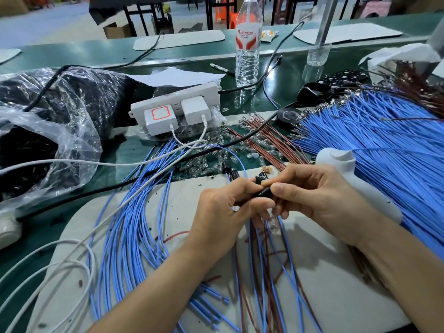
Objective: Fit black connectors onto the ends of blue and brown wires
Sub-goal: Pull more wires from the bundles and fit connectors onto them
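The left hand (223, 207) and the right hand (319, 200) are meeting fingertip to fingertip, both pinching one black connector (264, 191) between thumb and forefinger, with the other fingers curling underneath. Below the knuckles, toward the wrists, the blue and brown wires (260, 255) are trailing across the white mat (336, 296). Some are running up into the grip, though the fingers are hiding which end is entering the connector. The connector is looking small, hard and light, probably slick plastic, so a firm pinch on its body, keeping clear of the mouth, should be serving best. The wire is looking thin and limp; I judge it is wanting a hold just behind its tip, or it will be buckling instead of seating. Left of the left hand, loose blue wires (134, 224) are fanning out; beyond the fingertips, brown wires (262, 138) are lying in a heap; right of the right hand, a big blue bundle (384, 145) is spreading; far to the left, a plastic bag (48, 121) is holding dark pieces
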The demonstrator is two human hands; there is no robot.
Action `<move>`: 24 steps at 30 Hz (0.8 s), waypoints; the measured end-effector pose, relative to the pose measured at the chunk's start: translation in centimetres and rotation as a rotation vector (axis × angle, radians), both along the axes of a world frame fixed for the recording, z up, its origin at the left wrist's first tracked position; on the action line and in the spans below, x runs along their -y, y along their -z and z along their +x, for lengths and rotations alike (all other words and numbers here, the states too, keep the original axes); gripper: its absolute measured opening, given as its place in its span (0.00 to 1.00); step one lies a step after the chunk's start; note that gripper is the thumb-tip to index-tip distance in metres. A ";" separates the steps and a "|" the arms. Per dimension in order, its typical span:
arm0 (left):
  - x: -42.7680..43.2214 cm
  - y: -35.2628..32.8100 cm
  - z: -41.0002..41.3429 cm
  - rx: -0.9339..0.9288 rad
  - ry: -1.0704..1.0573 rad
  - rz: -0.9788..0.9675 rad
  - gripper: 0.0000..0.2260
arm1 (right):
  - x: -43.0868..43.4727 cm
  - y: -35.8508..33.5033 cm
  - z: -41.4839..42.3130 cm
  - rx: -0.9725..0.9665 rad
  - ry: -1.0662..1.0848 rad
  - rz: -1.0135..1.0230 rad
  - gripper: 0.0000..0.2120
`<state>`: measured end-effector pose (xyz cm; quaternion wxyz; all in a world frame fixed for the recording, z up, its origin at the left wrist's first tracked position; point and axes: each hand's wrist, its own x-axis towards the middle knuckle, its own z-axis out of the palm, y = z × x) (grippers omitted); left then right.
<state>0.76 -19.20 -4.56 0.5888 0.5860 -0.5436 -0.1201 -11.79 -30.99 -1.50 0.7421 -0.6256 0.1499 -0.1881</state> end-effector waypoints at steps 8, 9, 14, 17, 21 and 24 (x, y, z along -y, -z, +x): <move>0.2 -0.4 0.2 0.039 -0.057 -0.081 0.09 | -0.6 0.4 0.7 0.055 -0.050 0.404 0.23; 0.2 -0.4 0.2 0.045 -0.063 -0.086 0.09 | -0.8 0.4 0.7 0.036 -0.069 0.429 0.32; 0.2 -0.3 0.1 0.008 -0.025 -0.061 0.08 | -1.4 0.6 0.8 -0.002 -0.084 0.430 0.31; 0.3 -0.3 0.3 0.063 -0.048 -0.059 0.08 | -1.5 0.5 0.7 0.052 -0.071 0.336 0.16; 0.1 -0.3 0.5 0.073 -0.032 -0.075 0.09 | -1.7 0.7 0.9 0.108 -0.094 0.202 0.13; 0.1 -0.4 0.3 0.074 -0.014 -0.090 0.13 | -1.6 0.7 0.9 0.185 -0.081 0.226 0.14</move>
